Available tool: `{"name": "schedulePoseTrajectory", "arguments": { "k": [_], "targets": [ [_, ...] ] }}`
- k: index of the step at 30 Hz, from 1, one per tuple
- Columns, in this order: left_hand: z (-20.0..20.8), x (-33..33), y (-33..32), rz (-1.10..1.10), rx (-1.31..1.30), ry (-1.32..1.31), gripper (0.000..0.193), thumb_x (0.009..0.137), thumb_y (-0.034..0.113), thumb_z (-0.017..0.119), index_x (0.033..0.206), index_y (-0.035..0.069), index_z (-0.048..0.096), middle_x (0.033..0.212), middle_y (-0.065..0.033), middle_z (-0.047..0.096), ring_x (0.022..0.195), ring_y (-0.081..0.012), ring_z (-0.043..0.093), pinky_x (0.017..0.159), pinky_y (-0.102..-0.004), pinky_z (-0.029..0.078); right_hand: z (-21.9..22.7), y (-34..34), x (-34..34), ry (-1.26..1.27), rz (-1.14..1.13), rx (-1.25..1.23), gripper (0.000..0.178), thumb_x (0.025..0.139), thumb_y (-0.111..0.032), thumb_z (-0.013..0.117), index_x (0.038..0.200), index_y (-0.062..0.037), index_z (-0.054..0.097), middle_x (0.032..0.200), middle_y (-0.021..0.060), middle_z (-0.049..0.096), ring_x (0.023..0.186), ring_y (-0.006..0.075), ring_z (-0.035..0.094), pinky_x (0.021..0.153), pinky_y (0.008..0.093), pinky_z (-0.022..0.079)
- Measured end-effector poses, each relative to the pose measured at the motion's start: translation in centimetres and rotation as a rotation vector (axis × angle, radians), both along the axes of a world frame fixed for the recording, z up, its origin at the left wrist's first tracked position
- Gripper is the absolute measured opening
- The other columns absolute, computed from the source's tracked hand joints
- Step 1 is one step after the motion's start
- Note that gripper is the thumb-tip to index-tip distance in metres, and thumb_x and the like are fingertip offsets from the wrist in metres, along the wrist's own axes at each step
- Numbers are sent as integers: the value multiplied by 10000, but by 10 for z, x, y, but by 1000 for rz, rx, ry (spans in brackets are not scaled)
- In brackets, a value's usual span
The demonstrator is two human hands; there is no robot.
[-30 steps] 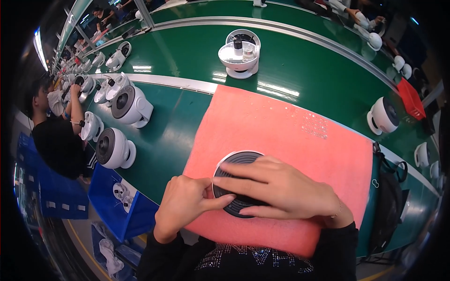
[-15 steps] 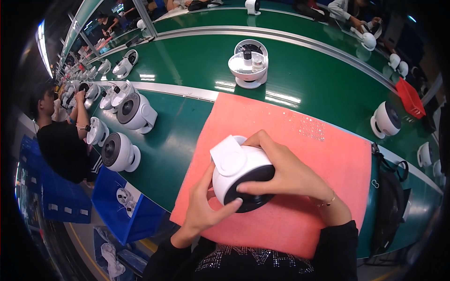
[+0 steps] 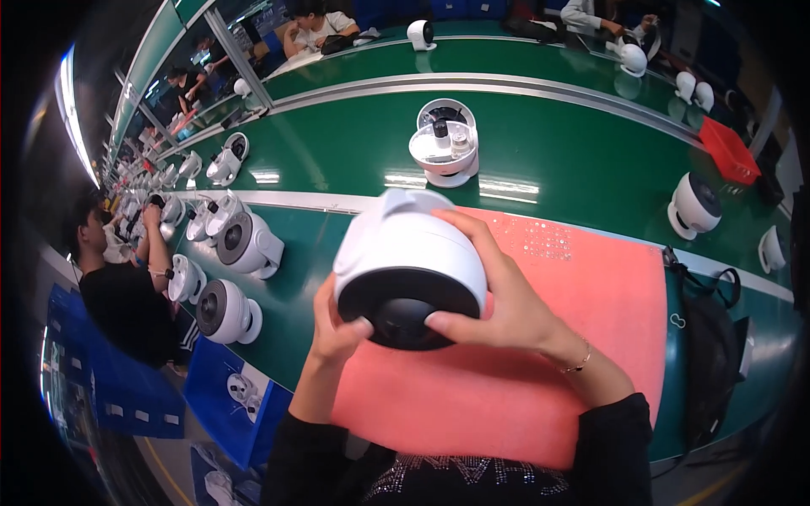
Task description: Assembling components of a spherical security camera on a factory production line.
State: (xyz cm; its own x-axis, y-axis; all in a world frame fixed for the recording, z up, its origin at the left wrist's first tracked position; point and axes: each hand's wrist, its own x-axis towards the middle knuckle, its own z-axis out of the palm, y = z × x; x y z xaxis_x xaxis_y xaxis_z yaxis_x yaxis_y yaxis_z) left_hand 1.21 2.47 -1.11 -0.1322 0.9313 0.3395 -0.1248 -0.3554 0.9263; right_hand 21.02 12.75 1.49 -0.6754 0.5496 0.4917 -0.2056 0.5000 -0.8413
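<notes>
- While your fingers [image 3: 456,321] were wrapped around the white fan body [image 3: 411,268], they lay spread, not pinching: your right hand [image 3: 504,304] cupped its right flank, thumb pressed on the lower rim of the dark face, fingers curled over the shell.
- Your left hand [image 3: 332,329] braced the left lower edge, thumb on the dark rim, the other fingers hidden behind the housing.
- You held the unit lifted clear of the pink mat [image 3: 582,337], above its near-left part, close to your chest.
- Its round dark front [image 3: 403,308] pointed down and toward you; the white rear, with a blocky foot or bracket, pointed up and away. So the axis through face and back ran tilted from near-low to far-high.
- As for progress, I judged you in the middle of handling: the body looked closed, yet it was in your grip and not set among the finished-looking units [image 3: 245,244] on the green worktop [image 3: 337,143] at your left.
- Whether any fitting remained on the underside, the picture did not show.
- Beyond the mat, another unit [image 3: 445,145] stood face-up with small parts on it.
</notes>
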Motion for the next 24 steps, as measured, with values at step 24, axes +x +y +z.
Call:
{"name": "schedulePoseTrajectory", "arguments": {
  "k": [24],
  "targets": [
    [43,60,128,-27,-424,-67,479,895,361,515,1260,72,396,1332,-169,405,1238,-290,406,1001,-420,362,-12,132,94,539,-195,-1065,649,812,-437,605,1308,-94,365,1237,107,421,1128,280,462,947,470,422]
  ]
}}
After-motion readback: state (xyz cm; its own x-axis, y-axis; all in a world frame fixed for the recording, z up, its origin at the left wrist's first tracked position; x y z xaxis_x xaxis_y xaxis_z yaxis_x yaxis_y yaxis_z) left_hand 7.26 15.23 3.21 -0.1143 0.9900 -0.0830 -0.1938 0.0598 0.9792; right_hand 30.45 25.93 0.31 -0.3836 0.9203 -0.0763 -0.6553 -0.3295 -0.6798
